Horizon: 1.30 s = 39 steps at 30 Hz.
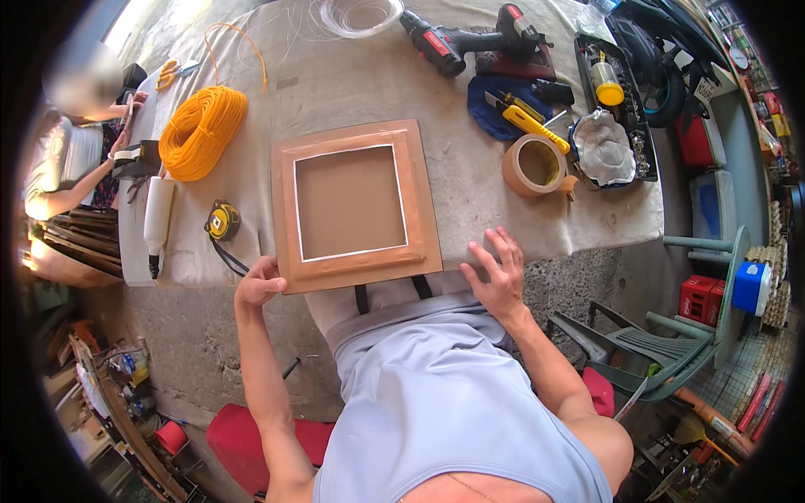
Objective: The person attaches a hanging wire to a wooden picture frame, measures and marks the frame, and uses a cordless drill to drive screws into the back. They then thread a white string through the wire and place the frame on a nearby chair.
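Note:
A square brown cardboard frame point(415, 197) lies at the table's near edge, right in front of me. Its border looks covered with brown tape, and a thin white line edges the recessed brown middle. My left hand point(262, 283) is closed on its lower left corner, thumb on top and the other fingers partly hidden. To the right of the frame, my right hand point(499, 272) rests at the table's edge with fingers spread, holding nothing. Closest to that hand is a roll of brown tape point(518, 172). A yellow tape measure point(222, 220) lies beyond my left hand.
On the cloth-covered table point(352, 84) are an orange cord coil point(201, 134), a white bottle point(158, 214), scissors point(170, 74), a drill point(453, 46), a yellow utility knife point(528, 120) and a black tray point(644, 142). A green chair point(671, 344) stands right; another person point(71, 159) works far left.

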Motion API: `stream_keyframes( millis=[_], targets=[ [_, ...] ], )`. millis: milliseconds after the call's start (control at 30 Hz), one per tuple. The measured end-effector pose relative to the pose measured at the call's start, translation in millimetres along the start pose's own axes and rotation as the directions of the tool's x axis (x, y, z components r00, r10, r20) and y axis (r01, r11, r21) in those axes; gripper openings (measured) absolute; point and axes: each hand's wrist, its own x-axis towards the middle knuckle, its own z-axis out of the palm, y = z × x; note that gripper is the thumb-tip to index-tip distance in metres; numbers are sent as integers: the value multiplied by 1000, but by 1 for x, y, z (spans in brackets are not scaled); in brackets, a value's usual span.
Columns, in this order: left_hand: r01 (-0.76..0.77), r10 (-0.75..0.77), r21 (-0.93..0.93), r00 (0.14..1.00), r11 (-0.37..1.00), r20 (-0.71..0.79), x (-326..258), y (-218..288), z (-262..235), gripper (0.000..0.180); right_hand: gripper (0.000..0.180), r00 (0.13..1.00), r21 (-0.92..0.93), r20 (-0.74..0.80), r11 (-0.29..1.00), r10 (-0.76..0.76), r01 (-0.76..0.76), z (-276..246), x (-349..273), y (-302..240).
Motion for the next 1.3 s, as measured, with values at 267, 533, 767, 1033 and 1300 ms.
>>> stream_keyframes(
  millis=[267,533,767,1033,1300],
  targets=[
    [-40,37,38,996,998,77,33,24,19,61,29,955,465,99,836,279,-292,2,76,-7],
    [91,-69,149,986,985,-150,43,50,51,58,64,795,680,532,413,292,-606,24,94,2],
    [433,423,735,616,522,-664,14,59,128,70,52,928,312,292,895,230,-320,-17,89,-29],
    [-50,497,990,861,-133,110,113,19,205,85,38,911,383,208,827,357,-412,-12,74,-20],
    [-255,610,955,737,-149,292,136,5,189,73,30,945,408,56,857,321,-315,-22,92,-5]
  ],
)
